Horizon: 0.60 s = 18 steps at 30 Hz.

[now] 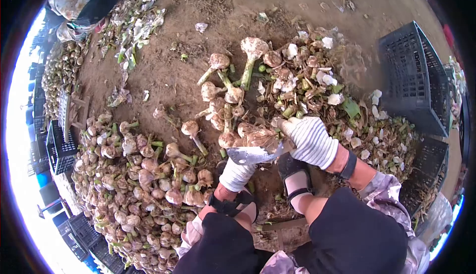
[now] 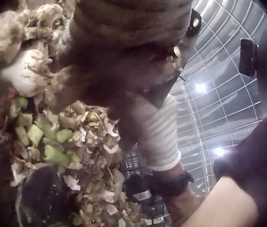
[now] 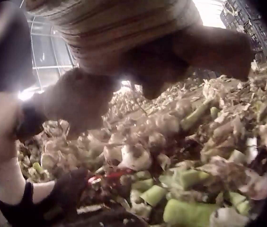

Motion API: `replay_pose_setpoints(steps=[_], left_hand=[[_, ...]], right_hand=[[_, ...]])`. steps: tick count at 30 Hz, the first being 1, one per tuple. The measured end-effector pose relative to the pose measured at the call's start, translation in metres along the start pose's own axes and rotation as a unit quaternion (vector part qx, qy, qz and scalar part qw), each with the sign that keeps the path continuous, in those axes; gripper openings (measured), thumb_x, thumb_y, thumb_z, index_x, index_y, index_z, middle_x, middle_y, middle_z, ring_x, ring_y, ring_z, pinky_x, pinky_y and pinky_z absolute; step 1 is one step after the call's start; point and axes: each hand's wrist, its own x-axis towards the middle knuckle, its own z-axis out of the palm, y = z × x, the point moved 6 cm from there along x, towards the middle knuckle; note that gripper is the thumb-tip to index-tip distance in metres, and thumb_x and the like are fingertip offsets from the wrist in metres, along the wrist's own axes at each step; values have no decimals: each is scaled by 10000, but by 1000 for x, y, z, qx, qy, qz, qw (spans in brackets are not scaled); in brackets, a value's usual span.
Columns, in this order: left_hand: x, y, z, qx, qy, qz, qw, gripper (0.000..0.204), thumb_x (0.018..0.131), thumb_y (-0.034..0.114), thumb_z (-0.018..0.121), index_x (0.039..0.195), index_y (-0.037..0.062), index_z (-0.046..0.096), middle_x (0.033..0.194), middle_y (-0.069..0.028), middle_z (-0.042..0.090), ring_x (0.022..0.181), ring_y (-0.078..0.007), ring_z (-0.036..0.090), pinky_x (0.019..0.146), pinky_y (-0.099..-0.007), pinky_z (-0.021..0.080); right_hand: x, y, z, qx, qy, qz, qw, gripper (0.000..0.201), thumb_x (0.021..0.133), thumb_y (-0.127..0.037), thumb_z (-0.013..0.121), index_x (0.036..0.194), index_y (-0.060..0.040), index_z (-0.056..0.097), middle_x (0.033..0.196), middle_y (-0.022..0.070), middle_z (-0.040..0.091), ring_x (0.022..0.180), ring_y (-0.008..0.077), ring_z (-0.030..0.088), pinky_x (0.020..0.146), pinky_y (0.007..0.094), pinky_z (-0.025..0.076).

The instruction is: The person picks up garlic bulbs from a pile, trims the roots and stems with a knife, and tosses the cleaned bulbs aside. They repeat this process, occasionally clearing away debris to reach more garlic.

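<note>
A garlic heap (image 1: 144, 189) filled the head view's lower left. Right of centre, the gloved right hand (image 1: 310, 140) gripped a blade (image 1: 253, 155); the left hand (image 1: 237, 175), below it, had hidden fingers, its grip unclear. The blade lay at centre, long axis nearly level, holed end pointing left, below a brown bulb (image 1: 258, 137).

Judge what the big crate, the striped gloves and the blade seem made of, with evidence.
The crate looks like stiff, dark plastic: its lattice walls appear moulded. The striped gloves look like soft knitted fabric, hugging the hands; the fibre is unclear. The blade is probably smooth metal, given its silvery sheen.
</note>
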Motion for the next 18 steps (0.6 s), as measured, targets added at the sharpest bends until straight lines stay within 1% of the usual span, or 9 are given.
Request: replay_pose_setpoints(steps=[2, 3, 6, 8, 9, 12, 14, 17, 18], left_hand=[[-1, 7, 5, -64, -2, -19, 998, 186, 891, 54, 516, 1018, 55, 653, 1040, -73, 656, 962, -188, 610, 850, -320, 480], [-3, 27, 6, -37, 9, -1, 999, 176, 898, 75, 515, 1010, 46, 648, 975, -80, 668, 942, -208, 619, 827, -334, 484], [-4, 22, 3, 111, 53, 124, 985, 166, 898, 119, 530, 987, 38, 646, 921, -87, 670, 876, -229, 633, 789, -343, 492], [-1, 21, 1, 171, 37, 104, 979, 192, 877, 153, 560, 1024, 42, 613, 981, -99, 643, 933, -237, 606, 821, -344, 473], [3, 26, 0, 200, 38, 107, 973, 230, 869, 165, 574, 1066, 48, 588, 1025, -105, 623, 972, -238, 591, 834, -347, 465], [-5, 49, 5, -8, 105, 82, 991, 395, 816, 82, 603, 1182, 29, 463, 1060, -85, 576, 950, -203, 575, 864, -333, 476], [-5, 31, 7, -127, 144, 58, 980, 420, 810, 18, 594, 1204, 36, 451, 1095, -70, 567, 981, -186, 568, 862, -317, 489], [0, 10, -4, -263, 164, 56, 949, 407, 822, -24, 552, 1214, 29, 454, 1121, -83, 568, 1005, -191, 570, 850, -314, 499], [0, 8, -4, -198, 146, 59, 968, 393, 834, -16, 544, 1214, 30, 458, 1125, -85, 569, 1002, -194, 574, 845, -314, 502]], right_hand=[[-2, 6, 1, 36, 8, 12, 999, 440, 582, -114, 680, 1001, -9, 600, 712, 162, 588, 666, 355, 587, 581, 414, 465], [-3, 8, 3, 44, 15, 26, 999, 442, 578, -108, 681, 1002, -11, 606, 731, 170, 600, 686, 357, 595, 596, 409, 475], [-8, 9, 6, 46, 10, 52, 998, 416, 590, -98, 658, 995, -14, 609, 723, 169, 595, 673, 361, 590, 588, 412, 473], [-12, 0, 0, 32, 55, 51, 997, 364, 626, -92, 613, 980, -8, 606, 708, 165, 589, 651, 363, 584, 570, 417, 465], [-15, 0, 5, 43, 46, 68, 996, 363, 635, -106, 617, 982, -2, 603, 706, 164, 589, 644, 363, 581, 566, 420, 461], [-15, -1, 12, 28, 35, 111, 993, 284, 677, -163, 631, 905, 0, 587, 668, 171, 573, 617, 366, 573, 550, 428, 449], [-12, -1, 14, 11, 14, 133, 991, 254, 689, -181, 635, 862, -5, 575, 650, 179, 563, 612, 368, 572, 547, 432, 446], [1, -5, 10, 29, 33, 111, 993, 232, 691, -196, 634, 810, -16, 549, 641, 184, 554, 615, 370, 572, 536, 434, 439], [5, -5, 9, 29, 36, 103, 994, 236, 687, -198, 636, 810, -17, 548, 646, 184, 556, 618, 371, 572, 535, 435, 438]])
